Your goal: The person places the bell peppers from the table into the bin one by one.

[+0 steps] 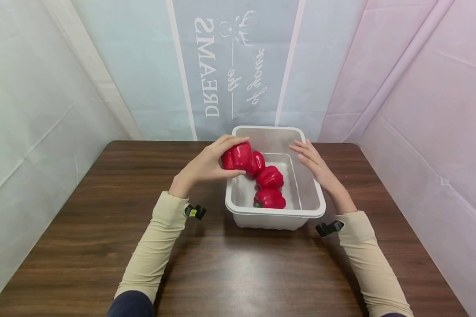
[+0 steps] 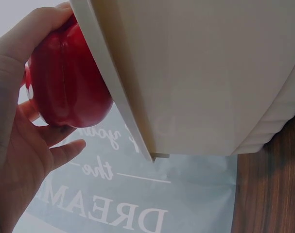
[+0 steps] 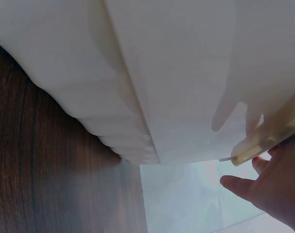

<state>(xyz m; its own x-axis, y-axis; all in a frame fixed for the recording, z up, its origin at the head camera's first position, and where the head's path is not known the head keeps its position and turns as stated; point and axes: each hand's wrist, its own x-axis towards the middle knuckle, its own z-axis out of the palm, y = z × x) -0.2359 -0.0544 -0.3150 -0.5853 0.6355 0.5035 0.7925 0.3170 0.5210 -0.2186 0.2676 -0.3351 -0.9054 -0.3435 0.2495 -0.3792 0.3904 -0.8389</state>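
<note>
My left hand [image 1: 206, 165] grips a red bell pepper [image 1: 238, 156] at the left rim of a white plastic tub [image 1: 275, 212]. In the left wrist view the same pepper [image 2: 69, 77] sits between thumb and fingers, right beside the tub's rim [image 2: 113, 82]. Inside the tub lie three more red peppers: one at the back [image 1: 256, 164], one in the middle [image 1: 270, 177], and one at the front [image 1: 269, 198] with its green stem end showing. Over the tub's right rim my right hand [image 1: 315, 163] reaches with extended fingers, holding nothing.
The tub stands on a dark wood-grain table [image 1: 222, 273], near its back edge. Behind hangs a pale blue cloth [image 1: 143, 66] with mirrored lettering. White cloth walls [image 1: 31, 110] close in both sides. A small black camera [image 1: 196, 211] is strapped to each wrist.
</note>
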